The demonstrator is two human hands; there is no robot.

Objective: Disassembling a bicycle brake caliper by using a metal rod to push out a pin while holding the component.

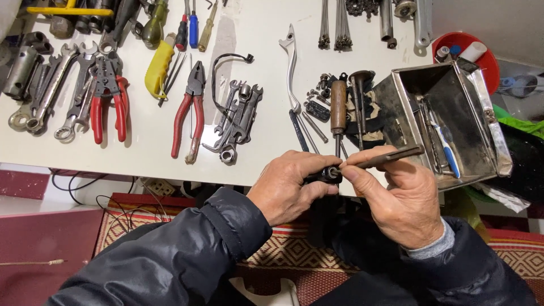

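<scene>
My left hand [288, 186] grips a small black cylindrical part [327, 173] just off the front edge of the white table [147, 144]. My right hand [400, 199] holds a thin dark metal rod [391, 157] between thumb and fingers, its tip set into the open end of the black part. Both hands meet in front of the table, and both sleeves are dark jacket fabric.
A dented metal tray [439, 122] with a blue-handled brush stands right of the hands. A wooden-handled tool [338, 106], red-handled pliers [190, 113], a pile of wrenches [238, 122], spanners [51, 85], screwdrivers, a silver lever [291, 65] and a red bowl [484, 59] cover the table. A patterned mat lies below.
</scene>
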